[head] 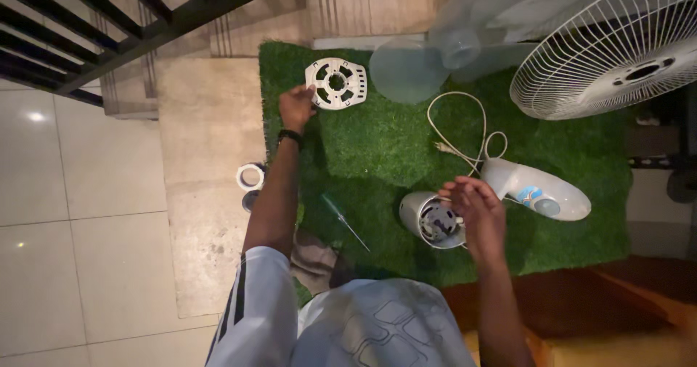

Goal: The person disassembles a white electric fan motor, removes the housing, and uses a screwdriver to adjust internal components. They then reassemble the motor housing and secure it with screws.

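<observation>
My left hand (296, 108) reaches forward and grips the edge of a white round slotted fan cover plate (336, 83) lying on the green artificial turf mat (385, 149). My right hand (475, 218) rests against the open end of a white cylindrical fan motor housing (430, 219), where the motor's metal parts show. The housing joins a white fan body (537, 190) with blue buttons. A thin screwdriver (345, 222) lies on the mat between my arms.
A white wire fan guard (617, 47) and translucent fan blades (435, 55) lie at the mat's far right. A white power cord (465, 127) loops on the mat. A roll of white tape (250, 177) sits on the stone floor. A black railing (109, 33) stands at top left.
</observation>
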